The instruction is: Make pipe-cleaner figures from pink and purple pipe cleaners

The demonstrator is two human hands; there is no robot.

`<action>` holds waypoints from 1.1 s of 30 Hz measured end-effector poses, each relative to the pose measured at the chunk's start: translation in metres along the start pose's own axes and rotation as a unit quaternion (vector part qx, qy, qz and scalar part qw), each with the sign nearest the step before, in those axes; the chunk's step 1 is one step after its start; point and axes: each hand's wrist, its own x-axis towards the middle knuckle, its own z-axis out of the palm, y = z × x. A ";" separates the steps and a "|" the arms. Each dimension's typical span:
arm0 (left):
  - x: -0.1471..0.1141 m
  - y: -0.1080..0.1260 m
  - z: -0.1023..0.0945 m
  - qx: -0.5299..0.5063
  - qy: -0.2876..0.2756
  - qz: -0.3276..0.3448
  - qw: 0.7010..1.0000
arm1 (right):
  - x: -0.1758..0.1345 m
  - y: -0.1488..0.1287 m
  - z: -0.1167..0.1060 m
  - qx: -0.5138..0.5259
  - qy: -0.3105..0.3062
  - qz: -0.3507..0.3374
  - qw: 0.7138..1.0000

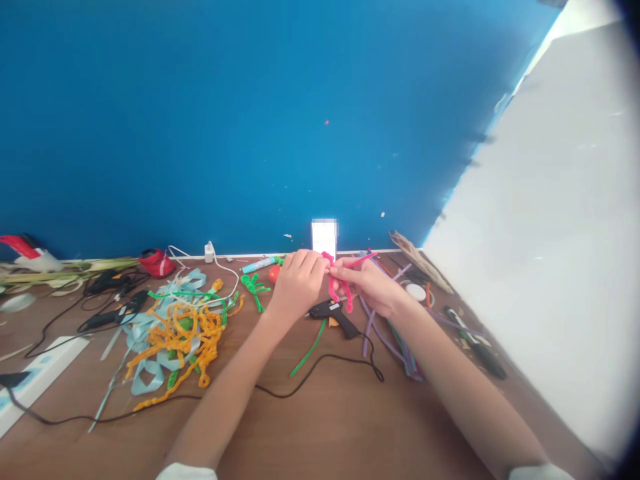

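Observation:
Bent pink pipe cleaners (333, 288) are held up between my two hands, above the middle of the table. My left hand (301, 280) closes on them from the left, its fingers curled and its fingertips partly hidden. From the right, my right hand (370, 283) pinches them between thumb and fingers, and one straight pink end sticks out over it. Beneath my hands lies a black glue gun (334, 312) with its cord. A green pipe cleaner figure (254, 288) rests left of my left hand.
A lit phone (324, 235) leans on the blue wall (225, 120). Orange pipe cleaners (200, 340) tangle with light blue ribbon (149, 377) at left, near a white power strip (43, 373). Purple pipe cleaners (383, 339) and a utility knife (480, 350) lie at right.

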 end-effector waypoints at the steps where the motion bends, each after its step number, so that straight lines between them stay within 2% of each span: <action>1: 0.000 0.000 0.000 0.000 -0.009 -0.006 1.000 | 0.001 0.002 0.000 0.000 -0.004 -0.008 1.000; 6: 0.002 0.003 -0.002 -0.045 -0.041 -0.056 0.997 | 0.002 0.005 0.000 -0.013 0.015 -0.028 0.999; 8: 0.003 0.006 -0.003 -0.110 -0.056 -0.096 0.988 | 0.002 0.003 -0.001 -0.055 0.023 -0.059 0.996; 10: 0.005 0.008 -0.005 -0.209 -0.084 -0.151 0.962 | 0.001 0.000 -0.003 -0.137 0.029 -0.121 0.983; 12: 0.006 0.010 -0.008 -0.325 -0.125 -0.230 0.909 | 0.001 -0.002 -0.006 -0.237 0.035 -0.191 0.952; 15: 0.009 0.010 -0.012 -0.485 -0.189 -0.345 0.781 | 0.001 -0.005 -0.010 -0.355 0.029 -0.251 0.900; 17: 0.011 0.008 -0.013 -0.553 -0.213 -0.371 0.715 | 0.000 -0.005 -0.011 -0.397 0.028 -0.263 0.879; 18: 0.011 0.007 -0.014 -0.570 -0.216 -0.368 0.702 | 0.000 -0.006 -0.010 -0.404 0.036 -0.263 0.875; 19: 0.012 0.006 -0.015 -0.572 -0.213 -0.358 0.707 | 0.000 -0.006 -0.010 -0.396 0.046 -0.255 0.881; 20: 0.012 0.005 -0.016 -0.558 -0.201 -0.344 0.728 | 0.000 -0.006 -0.009 -0.371 0.054 -0.238 0.896; 23: 0.011 0.000 -0.018 -0.444 -0.129 -0.278 0.842 | -0.001 -0.007 -0.005 -0.227 0.050 -0.145 0.962; 25: 0.010 -0.004 -0.019 -0.347 -0.096 -0.194 0.912 | -0.002 -0.008 -0.004 -0.129 0.036 -0.087 0.987; 26: 0.009 -0.007 -0.020 -0.304 -0.087 -0.150 0.937 | -0.003 -0.009 -0.004 -0.092 0.031 -0.069 0.993; 29: 0.007 -0.013 -0.018 -0.199 -0.052 -0.064 0.977 | -0.003 -0.010 -0.006 -0.023 0.003 -0.025 0.999; 33: 0.004 -0.016 -0.016 -0.135 0.032 0.028 0.990 | -0.002 -0.010 -0.008 0.010 -0.020 0.036 0.999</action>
